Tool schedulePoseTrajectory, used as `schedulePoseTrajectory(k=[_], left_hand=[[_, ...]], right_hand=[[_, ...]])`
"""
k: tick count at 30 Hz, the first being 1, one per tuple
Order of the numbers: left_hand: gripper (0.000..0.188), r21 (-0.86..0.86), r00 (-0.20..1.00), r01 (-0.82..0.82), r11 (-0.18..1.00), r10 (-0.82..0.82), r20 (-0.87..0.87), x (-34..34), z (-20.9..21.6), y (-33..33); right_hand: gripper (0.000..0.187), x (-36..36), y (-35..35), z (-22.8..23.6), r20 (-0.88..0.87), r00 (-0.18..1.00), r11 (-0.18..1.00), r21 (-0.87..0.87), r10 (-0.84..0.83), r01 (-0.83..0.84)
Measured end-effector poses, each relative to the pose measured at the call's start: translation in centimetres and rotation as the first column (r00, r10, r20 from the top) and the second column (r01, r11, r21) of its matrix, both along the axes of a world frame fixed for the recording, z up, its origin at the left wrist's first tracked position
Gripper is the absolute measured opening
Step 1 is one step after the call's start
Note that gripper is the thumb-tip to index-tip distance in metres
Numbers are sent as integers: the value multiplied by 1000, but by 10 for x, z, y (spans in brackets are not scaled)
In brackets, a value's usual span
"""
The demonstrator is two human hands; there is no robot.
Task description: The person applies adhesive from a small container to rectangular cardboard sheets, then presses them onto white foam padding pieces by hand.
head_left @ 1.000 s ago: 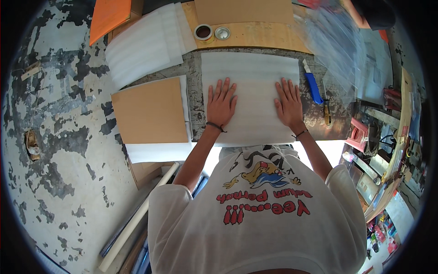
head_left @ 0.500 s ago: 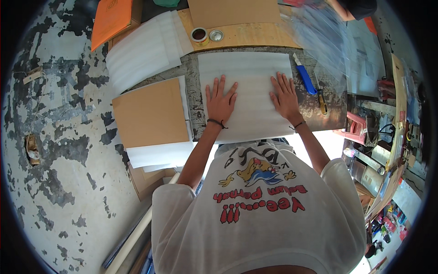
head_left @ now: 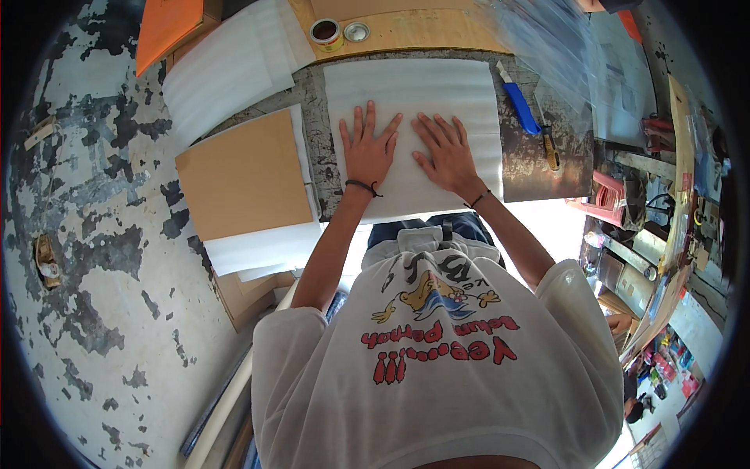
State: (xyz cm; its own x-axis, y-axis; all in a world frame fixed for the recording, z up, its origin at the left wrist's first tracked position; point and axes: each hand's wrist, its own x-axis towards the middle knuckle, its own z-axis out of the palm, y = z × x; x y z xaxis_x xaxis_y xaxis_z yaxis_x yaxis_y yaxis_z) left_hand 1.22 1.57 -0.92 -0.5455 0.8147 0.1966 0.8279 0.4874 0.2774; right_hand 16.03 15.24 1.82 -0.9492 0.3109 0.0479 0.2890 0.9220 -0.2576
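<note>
A white foam sheet [head_left: 418, 86] lies flat on the worn dark table in front of me. My left hand [head_left: 369, 150] rests palm down on its left part, fingers spread. Close beside it, my right hand [head_left: 449, 152] presses flat near the sheet's middle, fingers apart. Neither hand holds anything. To the right of the sheet lie a blue-handled cutter knife [head_left: 521, 108] and a tool with a yellow and black handle [head_left: 551, 152]. At the left, a brown board [head_left: 242, 172] sits on top of more white foam sheets [head_left: 262, 252].
An open can with dark contents [head_left: 326, 34] and its round lid [head_left: 357, 32] stand on a wooden board at the back. Foam sheets [head_left: 226, 70] and an orange folder [head_left: 168, 27] are far left. Clear plastic sheeting [head_left: 539, 39] spreads far right, above a pink stool [head_left: 608, 195].
My right hand has slid left across the foam sheet, from its right edge toward the middle. My left hand stays on the left part. The whole view has shifted slightly.
</note>
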Motion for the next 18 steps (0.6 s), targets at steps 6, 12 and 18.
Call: schedulePoseTrajectory(k=[6, 12, 18], left_hand=[[39, 9, 999, 11, 1000, -10, -34, 3, -2, 3], [38, 14, 998, -3, 1000, 4, -67, 5, -4, -1], [37, -8, 997, 13, 1000, -14, -78, 3, -4, 3]], right_hand=[[63, 3, -1, -4, -51, 999, 999, 49, -7, 10], [65, 29, 31, 12, -155, 988, 964, -264, -15, -27], [67, 74, 76, -13, -183, 978, 994, -54, -99, 91]])
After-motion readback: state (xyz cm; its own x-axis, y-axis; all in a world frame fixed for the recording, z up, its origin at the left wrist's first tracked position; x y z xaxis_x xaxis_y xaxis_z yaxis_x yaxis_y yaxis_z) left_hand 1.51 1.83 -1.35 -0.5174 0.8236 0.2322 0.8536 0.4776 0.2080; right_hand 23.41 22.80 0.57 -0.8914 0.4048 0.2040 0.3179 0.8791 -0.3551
